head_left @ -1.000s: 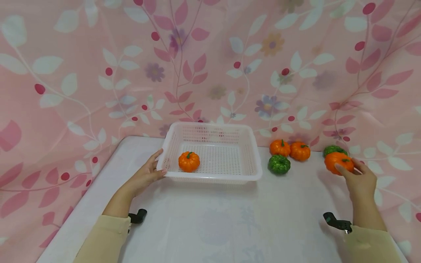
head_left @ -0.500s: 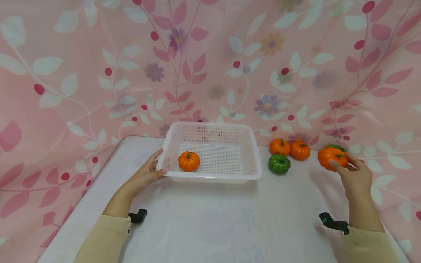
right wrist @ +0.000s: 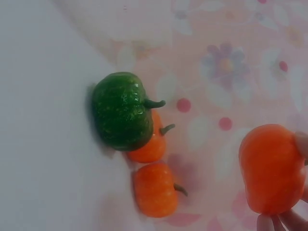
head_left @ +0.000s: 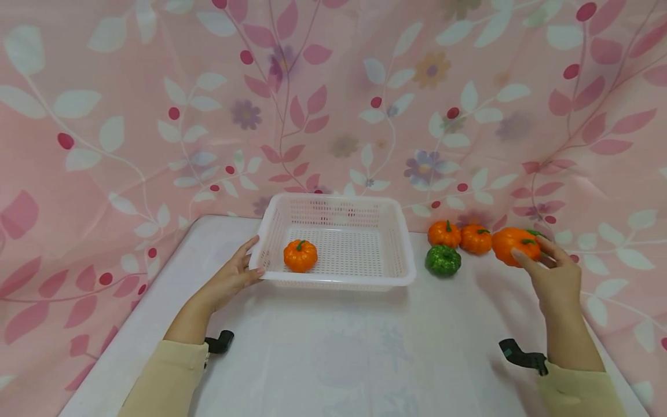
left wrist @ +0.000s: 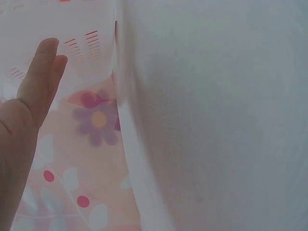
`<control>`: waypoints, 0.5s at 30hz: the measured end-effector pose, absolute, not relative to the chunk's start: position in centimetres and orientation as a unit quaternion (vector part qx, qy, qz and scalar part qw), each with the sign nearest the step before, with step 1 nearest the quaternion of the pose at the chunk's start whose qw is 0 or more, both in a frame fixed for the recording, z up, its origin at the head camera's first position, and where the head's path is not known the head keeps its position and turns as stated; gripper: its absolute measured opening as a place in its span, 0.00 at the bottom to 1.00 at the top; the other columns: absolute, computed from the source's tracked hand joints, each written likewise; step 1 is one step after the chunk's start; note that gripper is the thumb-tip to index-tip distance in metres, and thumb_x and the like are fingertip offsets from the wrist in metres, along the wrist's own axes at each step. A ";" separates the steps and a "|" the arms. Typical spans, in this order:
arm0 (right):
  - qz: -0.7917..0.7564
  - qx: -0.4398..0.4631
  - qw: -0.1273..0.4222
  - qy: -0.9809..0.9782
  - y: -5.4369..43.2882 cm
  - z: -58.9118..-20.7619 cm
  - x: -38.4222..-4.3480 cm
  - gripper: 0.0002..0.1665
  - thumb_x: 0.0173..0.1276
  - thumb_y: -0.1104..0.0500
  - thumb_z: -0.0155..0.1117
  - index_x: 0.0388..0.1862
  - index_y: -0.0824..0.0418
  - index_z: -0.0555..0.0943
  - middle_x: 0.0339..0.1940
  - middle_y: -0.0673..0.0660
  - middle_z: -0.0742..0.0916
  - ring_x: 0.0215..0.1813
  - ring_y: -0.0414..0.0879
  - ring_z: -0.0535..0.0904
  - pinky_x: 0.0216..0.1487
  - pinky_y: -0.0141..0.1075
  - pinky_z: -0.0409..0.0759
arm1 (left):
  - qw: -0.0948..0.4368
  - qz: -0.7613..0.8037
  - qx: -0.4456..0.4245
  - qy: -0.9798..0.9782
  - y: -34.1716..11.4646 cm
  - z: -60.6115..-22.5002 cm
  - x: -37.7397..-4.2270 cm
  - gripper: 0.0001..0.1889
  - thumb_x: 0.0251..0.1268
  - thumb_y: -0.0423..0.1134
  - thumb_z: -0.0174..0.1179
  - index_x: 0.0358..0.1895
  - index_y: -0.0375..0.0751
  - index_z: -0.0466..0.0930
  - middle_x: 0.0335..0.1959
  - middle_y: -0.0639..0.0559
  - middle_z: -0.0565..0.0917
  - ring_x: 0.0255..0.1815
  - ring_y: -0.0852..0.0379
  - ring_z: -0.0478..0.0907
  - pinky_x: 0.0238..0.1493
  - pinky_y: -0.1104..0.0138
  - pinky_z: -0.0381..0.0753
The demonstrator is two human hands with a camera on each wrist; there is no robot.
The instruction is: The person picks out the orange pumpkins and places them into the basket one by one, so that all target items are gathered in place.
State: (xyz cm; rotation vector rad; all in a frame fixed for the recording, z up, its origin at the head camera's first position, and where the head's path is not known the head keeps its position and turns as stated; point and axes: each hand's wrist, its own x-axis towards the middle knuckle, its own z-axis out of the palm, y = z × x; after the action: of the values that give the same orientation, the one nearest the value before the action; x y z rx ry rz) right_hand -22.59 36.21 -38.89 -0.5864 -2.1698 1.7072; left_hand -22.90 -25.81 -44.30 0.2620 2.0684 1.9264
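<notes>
My right hand (head_left: pixel 557 278) pinches an orange toy pumpkin (head_left: pixel 512 246) between thumb and fingers, above the table at the right; the right wrist view shows this pumpkin (right wrist: pixel 272 168) at its right edge, fingertips around it. My left hand (head_left: pixel 231 275) rests at the left side of a white slotted basket (head_left: pixel 333 282), thumb at the rim. In the left wrist view its fingers (left wrist: pixel 43 67) lie straight against the basket wall. One orange pumpkin (head_left: pixel 300 256) sits inside the basket, toward its left front.
Right of the basket, a green pumpkin (head_left: pixel 443 260) stands in front of two orange pumpkins (head_left: pixel 444 234). Another green one (head_left: pixel 534 233) is mostly hidden behind the held pumpkin. A pink floral cloth (head_left: pixel 333 116) hangs behind the white table (head_left: pixel 333 359).
My right hand has moved left with the orange pumpkin, toward the group beside the basket. The left hand and the basket have stayed in place.
</notes>
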 end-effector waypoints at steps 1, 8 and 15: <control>0.590 -0.205 0.159 -0.765 35.9 -38.8 -22.6 0.42 0.61 0.52 0.76 0.74 0.45 0.71 0.65 0.49 0.73 0.58 0.38 0.71 0.35 0.14 0.75 | 0.151 0.671 0.091 0.720 -25.8 -44.3 -22.9 0.47 0.73 0.34 0.59 0.82 0.57 0.35 0.77 0.34 0.54 0.70 0.33 0.61 0.64 0.62 0.75; 0.588 -0.163 0.164 -0.775 34.2 -37.8 -22.4 0.39 0.62 0.52 0.75 0.72 0.46 0.74 0.60 0.45 0.74 0.50 0.33 0.71 0.37 0.15 0.76 | 0.151 0.668 0.089 0.723 -25.8 -44.2 -22.9 0.46 0.73 0.33 0.58 0.82 0.57 0.34 0.77 0.34 0.54 0.70 0.33 0.62 0.64 0.62 0.74; 0.569 -0.147 0.140 -0.797 32.2 -37.3 -22.8 0.40 0.64 0.46 0.72 0.74 0.43 0.71 0.70 0.50 0.71 0.62 0.42 0.67 0.46 0.17 0.75 | 0.151 0.666 0.087 0.725 -25.7 -44.1 -22.8 0.46 0.74 0.33 0.57 0.82 0.58 0.34 0.77 0.34 0.54 0.70 0.33 0.62 0.66 0.58 0.72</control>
State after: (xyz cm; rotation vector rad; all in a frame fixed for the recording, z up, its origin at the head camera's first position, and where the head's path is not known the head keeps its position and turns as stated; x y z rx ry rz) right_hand -22.76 32.19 -37.32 -0.4251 -2.3022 1.6454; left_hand -22.81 -25.71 -44.11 0.2493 2.0823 1.9124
